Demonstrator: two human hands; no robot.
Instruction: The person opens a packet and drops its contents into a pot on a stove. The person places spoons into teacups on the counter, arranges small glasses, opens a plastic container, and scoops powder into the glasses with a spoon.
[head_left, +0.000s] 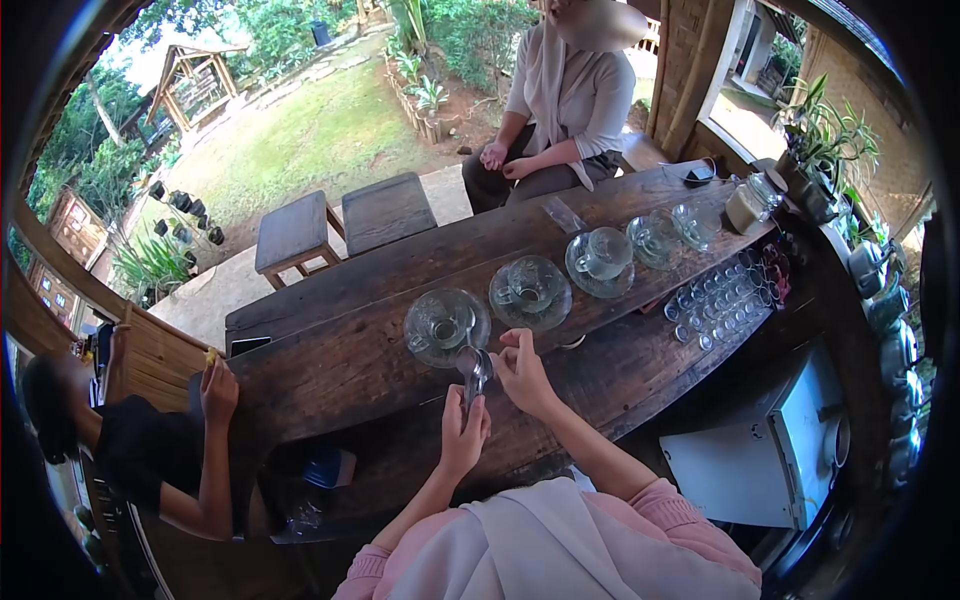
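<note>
My left hand point(463, 435) is closed around a small bunch of metal spoons point(474, 368), with their bowls pointing up and away from me. Right beside the bowls is my right hand point(522, 375), its fingers curled in; whatever they pinch is too small to make out. Just beyond the spoons, a clear glass cup on a saucer point(420, 345) stands on the dark wooden counter point(330, 375). Further right along the same row come a second cup and saucer point(530, 292), a third glass cup point(604, 254) on its saucer, and more glassware point(655, 240).
A lidded jar point(752, 203) stands at the counter's right end, above a shelf of small glasses point(715, 305). One person point(570, 110) sits across the counter; another person's hand point(220, 390) rests at the left. A white cabinet point(735, 465) is at lower right.
</note>
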